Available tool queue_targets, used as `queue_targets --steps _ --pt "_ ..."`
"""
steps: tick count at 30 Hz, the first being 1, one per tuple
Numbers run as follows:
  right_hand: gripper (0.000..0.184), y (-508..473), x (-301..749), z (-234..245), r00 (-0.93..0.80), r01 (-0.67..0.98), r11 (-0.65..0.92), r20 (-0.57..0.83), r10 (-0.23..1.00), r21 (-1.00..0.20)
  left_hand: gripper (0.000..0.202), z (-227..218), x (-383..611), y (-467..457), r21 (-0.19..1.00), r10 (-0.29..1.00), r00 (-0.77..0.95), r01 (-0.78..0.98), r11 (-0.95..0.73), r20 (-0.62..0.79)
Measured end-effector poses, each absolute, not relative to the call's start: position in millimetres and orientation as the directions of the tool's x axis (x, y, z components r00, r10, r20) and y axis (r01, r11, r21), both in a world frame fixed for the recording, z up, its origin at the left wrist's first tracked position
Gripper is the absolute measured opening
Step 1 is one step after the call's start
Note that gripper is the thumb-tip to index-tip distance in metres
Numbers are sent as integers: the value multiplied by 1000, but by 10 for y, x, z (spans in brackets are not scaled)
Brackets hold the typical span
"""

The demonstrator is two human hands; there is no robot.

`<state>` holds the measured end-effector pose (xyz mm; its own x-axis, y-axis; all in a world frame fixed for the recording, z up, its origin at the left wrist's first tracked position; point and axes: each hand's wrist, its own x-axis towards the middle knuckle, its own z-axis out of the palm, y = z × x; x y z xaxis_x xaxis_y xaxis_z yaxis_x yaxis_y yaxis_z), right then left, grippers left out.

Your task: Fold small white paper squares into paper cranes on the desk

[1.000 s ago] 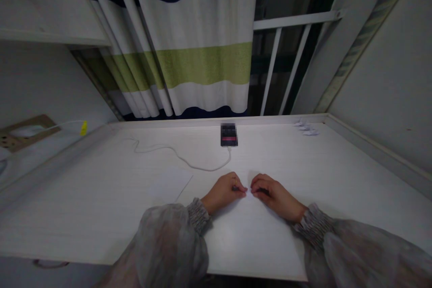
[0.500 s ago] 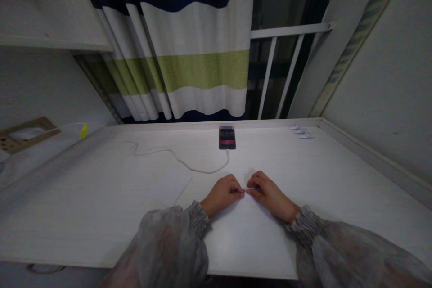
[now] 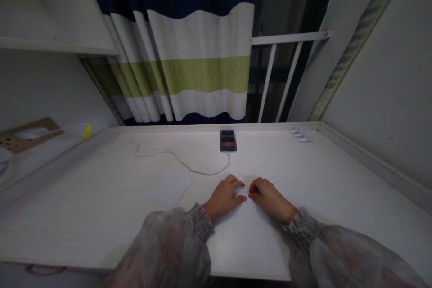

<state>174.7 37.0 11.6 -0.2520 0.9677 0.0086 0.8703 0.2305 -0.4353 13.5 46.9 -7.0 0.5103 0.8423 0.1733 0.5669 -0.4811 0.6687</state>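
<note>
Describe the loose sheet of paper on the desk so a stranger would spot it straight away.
On the white desk below the striped curtain, look just left of the person's left hand. The sheet of paper lies flat there, nearly the desk's colour; unlike the small folded papers in the far right corner, it is large and unfolded.

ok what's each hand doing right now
Left hand: open, fingers flat on the desk.
Right hand: fingers curled; a grip cannot be told.
</note>
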Motion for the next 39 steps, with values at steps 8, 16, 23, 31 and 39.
queue_targets --steps 8,16,23,31,39 --pt "5 375 1829 99 -277 590 165 -6 961 -790 22 -76 131 458 724 855 485 522 -451 183" --pt "16 344 1807 124 -306 444 125 -19 952 -887 12 -31 134 445 719 839 486 489 -493 245" --pt "11 322 1861 111 -361 541 286 89 929 -791 10 6 140 418 673 859 489 584 -453 154" --pt "13 334 1867 109 -388 498 283 81 918 -820 11 -25 118 431 688 854 490 560 -462 175" --pt "15 345 1869 73 -362 418 198 37 931 -887 19 -45 122 423 837 870 460 397 -378 175"
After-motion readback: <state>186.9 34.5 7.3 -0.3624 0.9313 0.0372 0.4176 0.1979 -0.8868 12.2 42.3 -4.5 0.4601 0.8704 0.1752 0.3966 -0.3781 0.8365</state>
